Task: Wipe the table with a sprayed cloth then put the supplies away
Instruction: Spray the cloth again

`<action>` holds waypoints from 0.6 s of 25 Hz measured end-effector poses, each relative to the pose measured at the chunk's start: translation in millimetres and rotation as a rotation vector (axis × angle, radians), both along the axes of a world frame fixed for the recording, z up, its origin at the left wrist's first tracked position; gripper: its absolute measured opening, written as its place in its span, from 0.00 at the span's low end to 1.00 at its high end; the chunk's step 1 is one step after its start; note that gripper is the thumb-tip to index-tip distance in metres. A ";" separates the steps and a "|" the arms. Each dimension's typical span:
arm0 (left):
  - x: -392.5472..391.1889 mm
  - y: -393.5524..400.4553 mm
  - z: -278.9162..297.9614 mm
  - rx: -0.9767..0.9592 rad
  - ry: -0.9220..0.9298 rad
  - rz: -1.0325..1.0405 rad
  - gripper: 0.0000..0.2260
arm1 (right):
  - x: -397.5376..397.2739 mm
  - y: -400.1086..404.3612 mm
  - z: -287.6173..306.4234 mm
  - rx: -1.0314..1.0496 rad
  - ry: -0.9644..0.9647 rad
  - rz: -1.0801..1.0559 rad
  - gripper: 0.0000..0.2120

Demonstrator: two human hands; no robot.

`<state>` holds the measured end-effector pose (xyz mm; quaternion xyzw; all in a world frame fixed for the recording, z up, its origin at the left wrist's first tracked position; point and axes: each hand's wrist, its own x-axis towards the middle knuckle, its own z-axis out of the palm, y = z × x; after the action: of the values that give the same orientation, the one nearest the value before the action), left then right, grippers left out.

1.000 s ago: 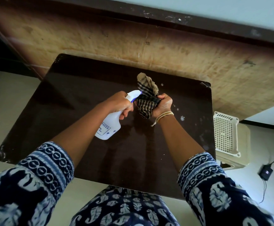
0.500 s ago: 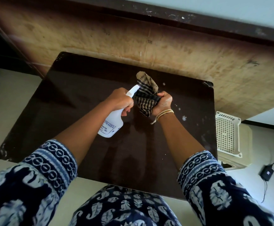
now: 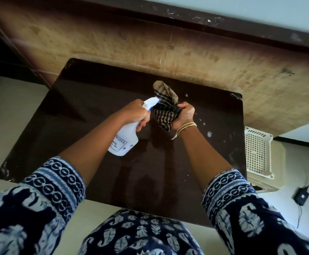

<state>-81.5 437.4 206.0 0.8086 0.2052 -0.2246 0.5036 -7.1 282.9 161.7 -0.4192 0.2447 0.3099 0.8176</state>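
Cloth (image 3: 165,112) | right fingers (image 3: 185,111) clench it | left fingers (image 3: 140,124) grip sprayer (image 3: 126,138), nozzle seemingly touching | mid-table (image 3: 76,111)

Pale floor (image 3: 17,107), stained wall (image 3: 186,57)

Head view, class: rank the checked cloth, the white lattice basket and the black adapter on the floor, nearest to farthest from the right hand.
1. Checked cloth: gripped in the right hand.
2. White lattice basket: beside the table's right edge.
3. Black adapter: on the floor, far right.
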 end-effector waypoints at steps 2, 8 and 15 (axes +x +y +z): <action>0.1 5.1 -2.3 -0.001 -0.011 0.012 0.11 | 0.2 2.9 0.2 -0.018 0.005 0.005 0.19; 0.6 47.3 -39.7 -0.035 -0.184 0.167 0.17 | 3.4 13.1 -10.1 -0.057 0.026 0.004 0.26; 11.6 93.9 -58.6 -0.037 -0.351 0.258 0.34 | 14.3 31.2 -38.3 -0.070 0.052 0.014 0.22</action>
<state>-69.8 531.2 147.4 0.7929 0.2121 -0.0177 0.5709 7.1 314.0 123.5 -0.4411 0.2737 0.3176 0.7935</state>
